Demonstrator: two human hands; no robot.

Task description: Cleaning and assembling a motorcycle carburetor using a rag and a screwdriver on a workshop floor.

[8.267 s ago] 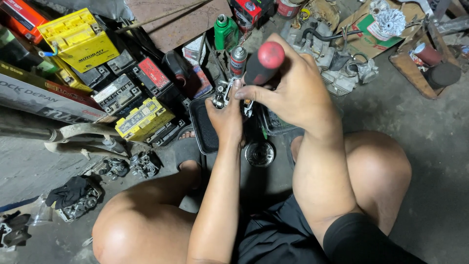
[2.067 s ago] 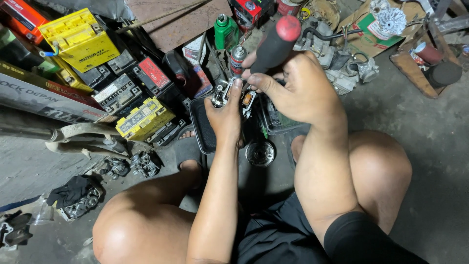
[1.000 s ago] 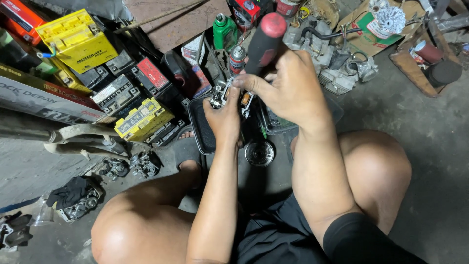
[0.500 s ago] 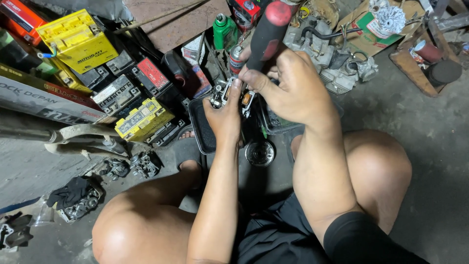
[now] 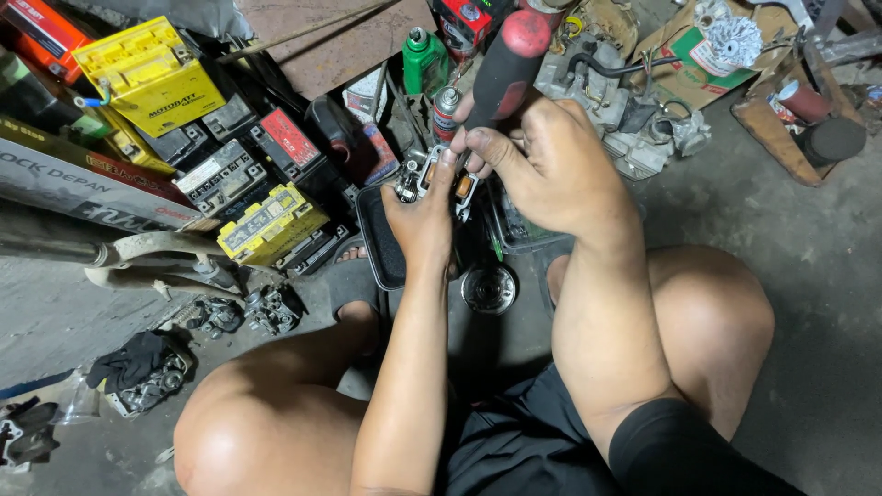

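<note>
Seen from the head camera, the person squats on a concrete floor [image 5: 808,303] with both arms reaching forward between the knees. The left hand [image 5: 424,213] is closed around a small metal part [image 5: 415,176], fingers pressed about it so that only its top edge and a bit of bright metal show above the thumb; the part sits just in front of a black tray [image 5: 378,246] and above a round metal cup [image 5: 488,288] on the ground. The right hand [image 5: 542,170] is wrapped around the black shaft of a screwdriver [image 5: 503,64] with a red butt, thumb and forefinger pinching low near the tip end, which meets the part under the fingers, so the contact itself is hidden. Against the pictures from a few seconds back, the handle has swung from leaning low over the knuckles to standing steeper and further up the frame, while the left hand has barely shifted; that reads as the tool being turned or re-seated on the same fastener, with the part kept in the same place. Around them lie a yellow battery [image 5: 152,73], a green bottle [image 5: 423,57] and a spray can [image 5: 445,110].
</note>
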